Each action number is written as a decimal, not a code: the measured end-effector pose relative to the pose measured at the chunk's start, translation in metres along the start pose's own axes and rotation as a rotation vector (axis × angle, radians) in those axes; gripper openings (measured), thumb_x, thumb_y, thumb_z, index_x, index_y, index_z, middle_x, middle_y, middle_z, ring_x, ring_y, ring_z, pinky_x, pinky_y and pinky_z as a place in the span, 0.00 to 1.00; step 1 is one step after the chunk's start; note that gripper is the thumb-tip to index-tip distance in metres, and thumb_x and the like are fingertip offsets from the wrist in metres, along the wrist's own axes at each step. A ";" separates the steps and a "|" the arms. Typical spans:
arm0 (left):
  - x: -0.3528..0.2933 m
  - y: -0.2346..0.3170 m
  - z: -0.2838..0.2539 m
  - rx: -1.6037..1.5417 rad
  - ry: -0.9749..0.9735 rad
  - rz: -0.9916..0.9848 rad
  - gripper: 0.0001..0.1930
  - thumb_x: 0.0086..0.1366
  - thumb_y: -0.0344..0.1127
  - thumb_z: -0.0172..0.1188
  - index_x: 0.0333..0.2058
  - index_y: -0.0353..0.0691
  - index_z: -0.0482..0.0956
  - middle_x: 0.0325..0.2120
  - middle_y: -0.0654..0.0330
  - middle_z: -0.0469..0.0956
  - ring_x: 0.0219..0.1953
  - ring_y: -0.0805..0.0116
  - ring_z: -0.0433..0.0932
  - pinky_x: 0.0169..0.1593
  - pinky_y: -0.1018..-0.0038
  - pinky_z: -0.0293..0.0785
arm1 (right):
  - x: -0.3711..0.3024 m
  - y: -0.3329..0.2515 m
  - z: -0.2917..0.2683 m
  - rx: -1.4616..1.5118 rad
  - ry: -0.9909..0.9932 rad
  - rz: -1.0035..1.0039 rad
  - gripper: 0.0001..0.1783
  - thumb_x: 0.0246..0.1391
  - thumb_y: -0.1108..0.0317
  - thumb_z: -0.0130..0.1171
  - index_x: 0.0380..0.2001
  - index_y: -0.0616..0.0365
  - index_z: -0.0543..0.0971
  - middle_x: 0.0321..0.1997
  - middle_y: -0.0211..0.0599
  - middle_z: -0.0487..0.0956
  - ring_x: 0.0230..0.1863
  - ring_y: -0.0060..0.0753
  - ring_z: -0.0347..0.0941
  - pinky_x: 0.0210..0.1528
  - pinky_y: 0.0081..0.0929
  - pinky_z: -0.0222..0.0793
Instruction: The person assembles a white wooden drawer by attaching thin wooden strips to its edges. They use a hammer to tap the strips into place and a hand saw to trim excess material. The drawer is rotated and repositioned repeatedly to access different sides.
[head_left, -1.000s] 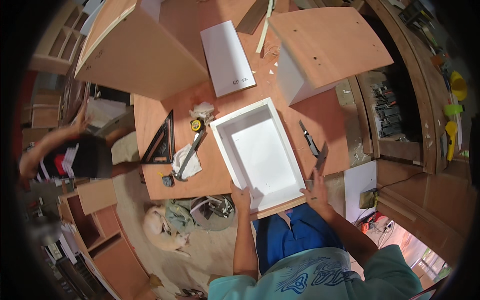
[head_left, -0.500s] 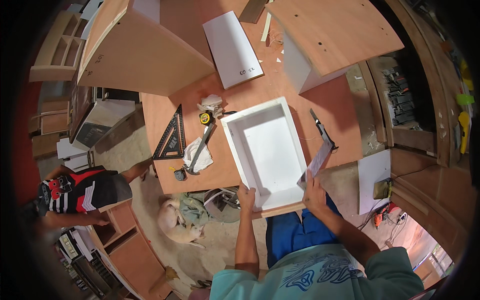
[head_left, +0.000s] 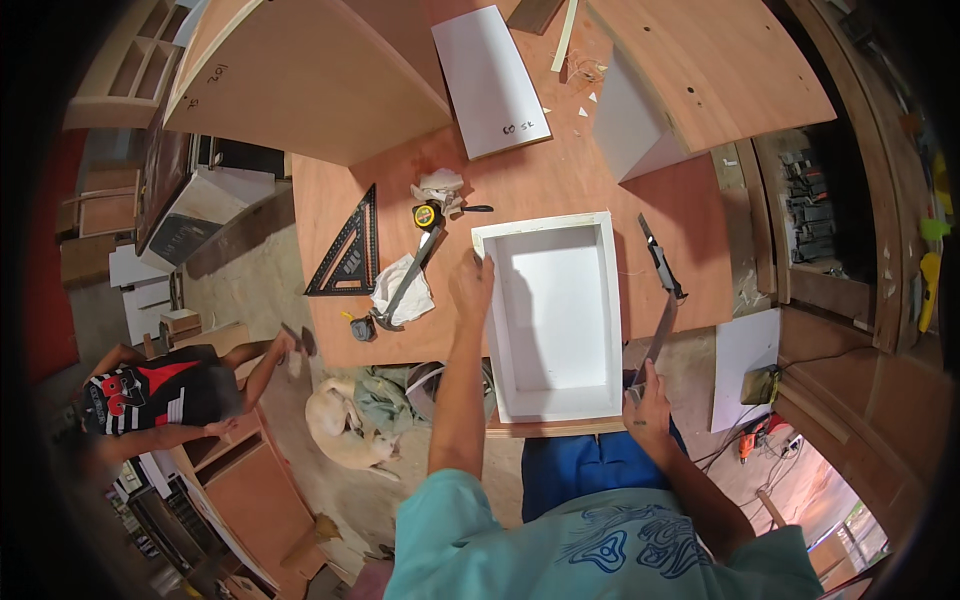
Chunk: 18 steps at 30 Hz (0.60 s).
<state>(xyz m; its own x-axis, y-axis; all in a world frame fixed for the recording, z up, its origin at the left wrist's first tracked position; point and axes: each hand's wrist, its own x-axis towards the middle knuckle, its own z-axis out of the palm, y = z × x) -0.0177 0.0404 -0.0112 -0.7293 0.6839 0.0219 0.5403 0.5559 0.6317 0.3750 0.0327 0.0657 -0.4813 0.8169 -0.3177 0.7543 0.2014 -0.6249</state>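
Note:
A white drawer box, open at the top, lies on the near part of the wooden table, its near end at the table's front edge. My left hand is closed on its left wall, near the far corner. In my right hand, beside the box's near right corner, is a long flat grey metal bar that looks like a flat file, pointing away from me. Its far end lies close to a utility knife on the table. The fingers of my left hand are partly hidden.
Left of the box lie a black triangle square, a hammer on white cloth, and two tape measures. Large wooden cabinets stand at the back, with a white panel between. A dog lies on the floor; a person works at left.
My left hand has moved from the box's near left corner to its far left side. The box has turned straighter. The file has swung in my right hand, showing a narrower side.

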 end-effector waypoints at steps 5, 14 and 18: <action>0.038 -0.016 -0.006 0.087 -0.042 -0.038 0.12 0.61 0.37 0.62 0.27 0.33 0.80 0.21 0.44 0.79 0.26 0.46 0.80 0.31 0.58 0.73 | -0.015 -0.006 -0.037 0.069 -0.043 0.017 0.41 0.51 0.74 0.62 0.67 0.61 0.57 0.50 0.59 0.70 0.47 0.63 0.73 0.48 0.46 0.72; 0.017 -0.008 0.029 0.143 0.133 -0.128 0.16 0.67 0.40 0.55 0.46 0.33 0.78 0.34 0.46 0.78 0.36 0.46 0.78 0.40 0.56 0.74 | -0.079 0.017 -0.106 -0.098 -0.469 0.332 0.41 0.49 0.66 0.67 0.64 0.60 0.61 0.49 0.59 0.76 0.51 0.62 0.74 0.51 0.50 0.71; 0.011 -0.019 0.045 0.305 0.194 -0.056 0.23 0.69 0.39 0.51 0.59 0.34 0.69 0.47 0.46 0.74 0.47 0.46 0.74 0.47 0.57 0.74 | -0.125 0.037 -0.093 -0.064 -0.357 0.348 0.39 0.49 0.67 0.66 0.64 0.63 0.63 0.51 0.62 0.78 0.52 0.64 0.75 0.55 0.48 0.71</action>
<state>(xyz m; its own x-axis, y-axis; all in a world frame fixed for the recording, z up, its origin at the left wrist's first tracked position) -0.0169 0.0587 -0.0583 -0.8114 0.5623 0.1592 0.5764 0.7250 0.3769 0.5042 -0.0115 0.1488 -0.3109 0.6079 -0.7306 0.9176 -0.0084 -0.3975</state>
